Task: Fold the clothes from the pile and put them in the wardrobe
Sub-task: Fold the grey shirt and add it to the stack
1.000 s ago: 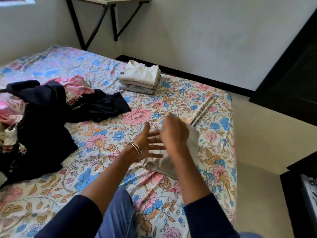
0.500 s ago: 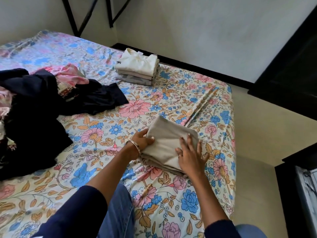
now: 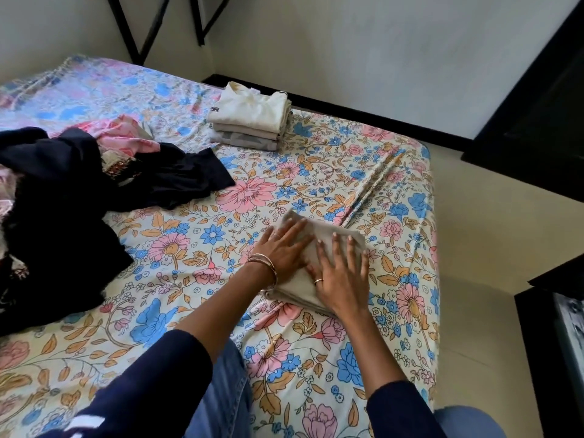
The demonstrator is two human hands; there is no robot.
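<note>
A folded beige garment [image 3: 316, 248] lies on the floral bed [image 3: 189, 216] near its right edge. My left hand [image 3: 281, 248], with bangles at the wrist, presses flat on the garment's left part. My right hand [image 3: 341, 273], wearing a ring, lies flat with spread fingers on its right part. A stack of folded light clothes [image 3: 252, 118] sits farther back on the bed. The unfolded pile of dark and pink clothes [image 3: 63, 191] sprawls on the left.
The bed's right edge drops to a pale floor [image 3: 489, 248]. Dark furniture [image 3: 543, 99] stands at the upper right and a dark cabinet [image 3: 556, 343] at the lower right. A black shelf bracket [image 3: 202, 23] hangs on the wall behind the bed.
A second ago both hands were raised over the garment, folding it. Now the garment is folded flat and both palms press on it; my left hand slid from its edge onto the top.
</note>
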